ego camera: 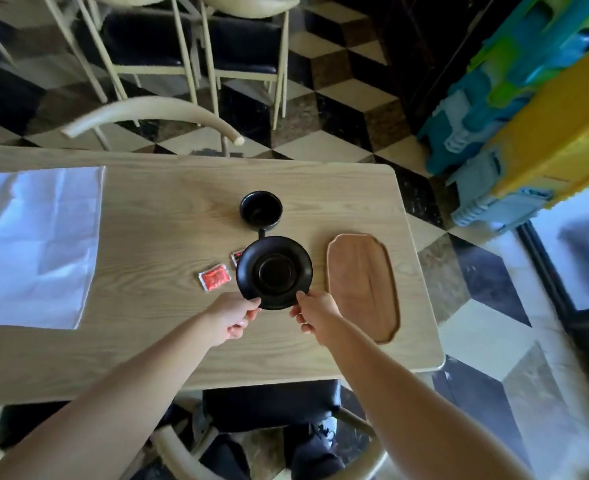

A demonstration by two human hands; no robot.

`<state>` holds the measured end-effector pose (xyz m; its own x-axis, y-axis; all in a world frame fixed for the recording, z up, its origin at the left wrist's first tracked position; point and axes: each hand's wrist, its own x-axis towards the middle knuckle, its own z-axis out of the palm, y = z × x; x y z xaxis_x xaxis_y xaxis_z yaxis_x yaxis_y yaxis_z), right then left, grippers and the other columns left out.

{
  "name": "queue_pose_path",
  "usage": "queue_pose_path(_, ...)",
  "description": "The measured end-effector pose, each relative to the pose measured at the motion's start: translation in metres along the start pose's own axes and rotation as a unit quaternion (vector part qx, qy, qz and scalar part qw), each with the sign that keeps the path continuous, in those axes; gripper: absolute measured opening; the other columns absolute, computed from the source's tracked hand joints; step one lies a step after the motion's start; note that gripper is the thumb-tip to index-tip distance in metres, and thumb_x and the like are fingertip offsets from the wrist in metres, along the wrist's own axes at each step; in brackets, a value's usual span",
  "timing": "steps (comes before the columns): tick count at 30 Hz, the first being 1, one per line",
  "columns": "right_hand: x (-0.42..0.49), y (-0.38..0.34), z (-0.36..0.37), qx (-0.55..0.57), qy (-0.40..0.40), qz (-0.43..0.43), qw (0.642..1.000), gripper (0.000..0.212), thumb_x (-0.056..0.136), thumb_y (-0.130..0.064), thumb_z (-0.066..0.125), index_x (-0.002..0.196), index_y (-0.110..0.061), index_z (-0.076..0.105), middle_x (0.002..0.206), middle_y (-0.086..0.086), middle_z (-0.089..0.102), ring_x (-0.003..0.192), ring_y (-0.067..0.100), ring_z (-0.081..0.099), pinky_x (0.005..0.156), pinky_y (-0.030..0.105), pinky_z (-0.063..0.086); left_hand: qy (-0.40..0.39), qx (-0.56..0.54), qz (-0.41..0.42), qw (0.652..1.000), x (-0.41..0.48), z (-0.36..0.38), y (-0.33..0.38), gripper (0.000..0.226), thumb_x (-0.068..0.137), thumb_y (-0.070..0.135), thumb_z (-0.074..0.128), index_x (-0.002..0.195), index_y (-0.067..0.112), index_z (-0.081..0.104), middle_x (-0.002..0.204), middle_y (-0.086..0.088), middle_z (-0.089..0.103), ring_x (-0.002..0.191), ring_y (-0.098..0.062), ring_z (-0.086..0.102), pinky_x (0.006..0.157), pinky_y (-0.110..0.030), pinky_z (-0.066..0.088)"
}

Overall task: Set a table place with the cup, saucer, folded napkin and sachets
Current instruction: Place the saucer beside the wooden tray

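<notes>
A black saucer is held over the middle of the wooden table. My left hand pinches its near-left rim and my right hand pinches its near-right rim. Just beyond it stands a black cup, upright, its handle pointing toward me. A red sachet lies left of the saucer. A second sachet shows only a corner from behind the saucer's left edge. A white napkin lies spread flat at the table's left end.
A long wooden tray lies right of the saucer, near the table's right edge. A chair back curves along the far side, with more chairs behind it. Another chair sits at the near edge. Coloured plastic panels stand at right.
</notes>
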<state>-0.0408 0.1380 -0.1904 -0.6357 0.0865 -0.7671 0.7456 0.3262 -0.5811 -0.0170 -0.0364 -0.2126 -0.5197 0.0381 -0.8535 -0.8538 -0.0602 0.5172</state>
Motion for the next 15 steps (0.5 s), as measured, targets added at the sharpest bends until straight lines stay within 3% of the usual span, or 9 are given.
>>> queue_pose_path(7, 0.001, 0.018, -0.057, 0.045, 0.030, 0.015, 0.998, 0.025, 0.098, -0.020, 0.047, 0.078, -0.015, 0.059, 0.059, 0.003, 0.061, 0.045, 0.014, 0.043, 0.041, 0.024, 0.030, -0.022, 0.028, -0.007, 0.999, 0.007, 0.060, 0.012, 0.017, 0.095, 0.017, 0.056, 0.081, 0.008, 0.054, 0.057, 0.000, 0.043, 0.037, -0.007, 0.021, 0.036, -0.015, 0.009)
queue_pose_path(15, 0.016, 0.027, -0.056, 0.058, 0.009, 0.033, 0.998, 0.020, 0.098, -0.020, 0.046, 0.086, -0.016, 0.061, 0.060, 0.002, 0.061, 0.044, 0.013, 0.041, 0.039, 0.023, 0.029, 0.018, 0.060, -0.006, 0.998, 0.015, 0.060, 0.009, 0.017, 0.093, 0.018, 0.060, 0.080, 0.008, 0.055, 0.061, -0.002, 0.048, 0.039, -0.009, 0.022, 0.040, -0.018, 0.011)
